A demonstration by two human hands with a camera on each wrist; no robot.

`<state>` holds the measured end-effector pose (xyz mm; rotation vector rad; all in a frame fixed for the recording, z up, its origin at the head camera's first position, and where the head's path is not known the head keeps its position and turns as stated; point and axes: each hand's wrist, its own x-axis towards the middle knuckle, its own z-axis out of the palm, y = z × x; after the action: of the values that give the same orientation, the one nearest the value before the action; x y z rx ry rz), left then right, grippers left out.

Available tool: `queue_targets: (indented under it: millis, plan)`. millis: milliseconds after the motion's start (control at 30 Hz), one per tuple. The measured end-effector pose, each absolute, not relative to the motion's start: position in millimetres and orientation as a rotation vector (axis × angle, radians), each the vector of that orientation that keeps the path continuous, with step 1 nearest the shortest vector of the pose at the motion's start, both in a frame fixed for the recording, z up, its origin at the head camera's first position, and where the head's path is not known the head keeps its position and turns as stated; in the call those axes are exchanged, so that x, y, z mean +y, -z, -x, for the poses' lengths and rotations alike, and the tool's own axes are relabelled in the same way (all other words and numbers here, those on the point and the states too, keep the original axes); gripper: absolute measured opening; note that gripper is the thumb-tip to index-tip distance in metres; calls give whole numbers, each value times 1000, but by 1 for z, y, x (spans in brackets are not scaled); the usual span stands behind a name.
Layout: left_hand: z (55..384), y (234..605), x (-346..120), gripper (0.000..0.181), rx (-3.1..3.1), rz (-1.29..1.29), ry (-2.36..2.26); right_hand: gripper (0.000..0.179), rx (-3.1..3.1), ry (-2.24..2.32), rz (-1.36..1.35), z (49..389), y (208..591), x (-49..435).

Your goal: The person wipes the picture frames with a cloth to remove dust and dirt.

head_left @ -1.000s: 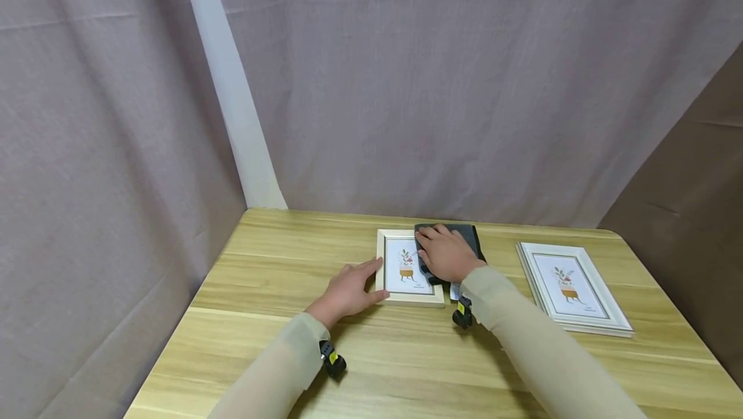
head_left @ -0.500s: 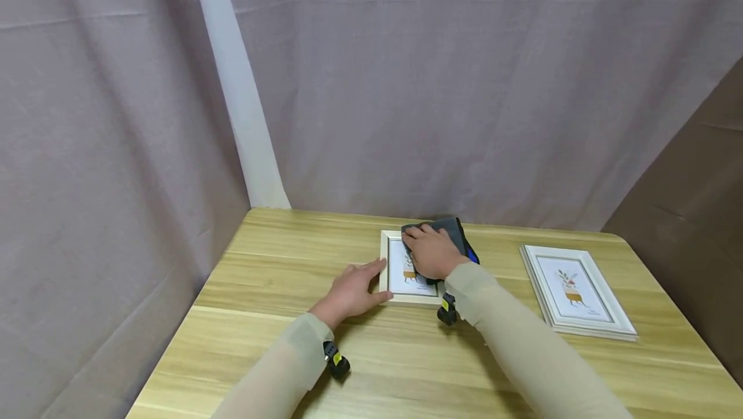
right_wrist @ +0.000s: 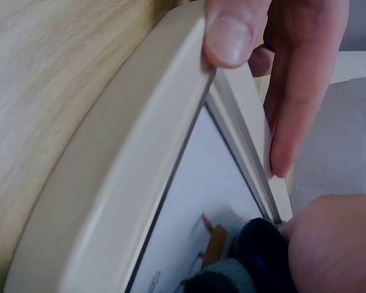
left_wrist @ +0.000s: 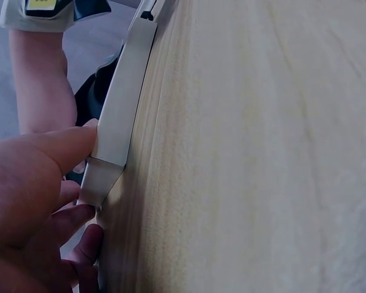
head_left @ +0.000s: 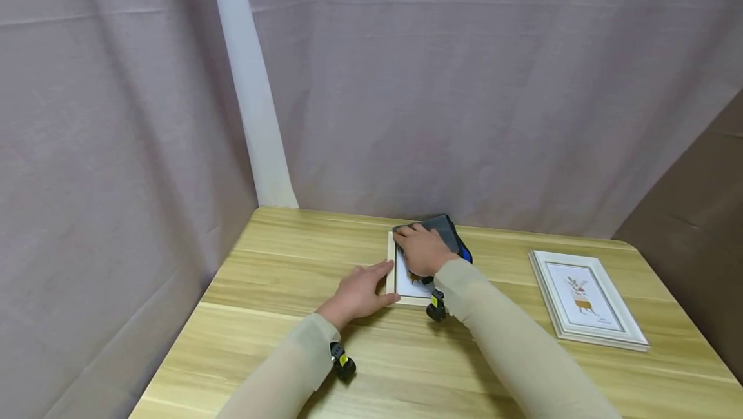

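Note:
A cream-edged picture frame (head_left: 391, 271) lies face up on the table, its potted-plant print mostly covered. My left hand (head_left: 355, 290) holds its near left corner, thumb on the near edge and fingers along the left side. That thumb (right_wrist: 229, 39) sits right at the corner in the right wrist view. My right hand (head_left: 424, 250) presses a dark grey cloth (head_left: 444, 231) with black edging and a blue patch onto the picture. Its fingers reach toward the far left of the frame. Bunched dark cloth (right_wrist: 262, 250) shows over the print in the right wrist view.
White picture frames (head_left: 586, 296), stacked, lie to the right with the same plant print on top. The wood-grain table (head_left: 290, 258) ends at a grey-mauve curtain (head_left: 435, 97) behind. A black camera is strapped to each wrist.
My right hand and the cloth have slid left across the picture, covering more of it. My left hand keeps its place at the corner. The head view has turned slightly left.

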<state>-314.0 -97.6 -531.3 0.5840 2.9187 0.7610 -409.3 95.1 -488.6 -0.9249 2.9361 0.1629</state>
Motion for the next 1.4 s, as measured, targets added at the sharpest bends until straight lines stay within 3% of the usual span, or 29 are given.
queue_targets:
  millis: [1400]
  plan:
    - [310,524,-93,81,2966,-614,-579,54,2950,-266,836,405,481,115]
